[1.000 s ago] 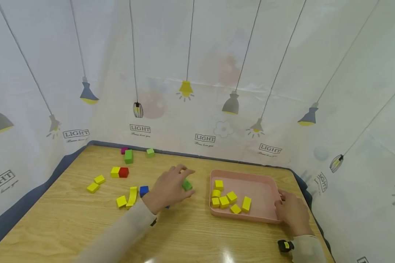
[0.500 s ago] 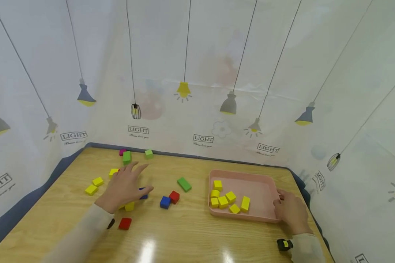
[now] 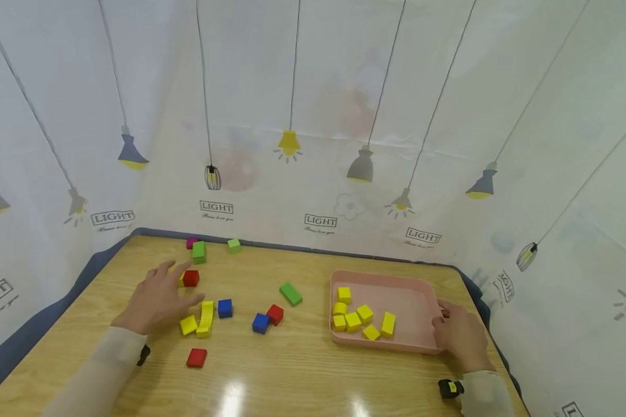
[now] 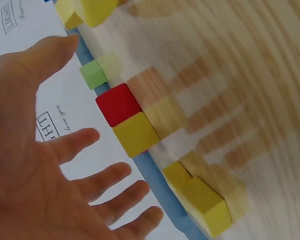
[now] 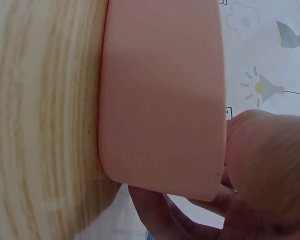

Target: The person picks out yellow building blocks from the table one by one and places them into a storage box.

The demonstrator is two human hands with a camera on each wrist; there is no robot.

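My left hand (image 3: 153, 298) is over the left part of the table, fingers spread and holding nothing. In the left wrist view its fingertips point toward a yellow block (image 4: 136, 134) touching a red block (image 4: 118, 105); two more yellow blocks (image 4: 210, 210) lie beyond the little finger. By its thumb in the head view are a yellow block (image 3: 188, 325) and a long yellow block (image 3: 207, 314). My right hand (image 3: 464, 336) grips the right end of the pink tray (image 3: 414, 313), thumb at the rim and fingers against the outer wall. Several yellow blocks (image 3: 352, 321) sit in the tray's left half.
Across the wooden table (image 3: 302, 376) lie blue blocks (image 3: 261, 323), a red block (image 3: 275, 314), a flat red block (image 3: 196, 358) and a long green block (image 3: 291, 294). Green blocks (image 3: 199, 252) and a magenta block (image 3: 192, 243) stand near the back edge, before a printed curtain (image 3: 271, 191).
My left hand has swept left from beside the long green block to the yellow blocks at the left, uncovering red and blue blocks. The right hand and tray stay in place.
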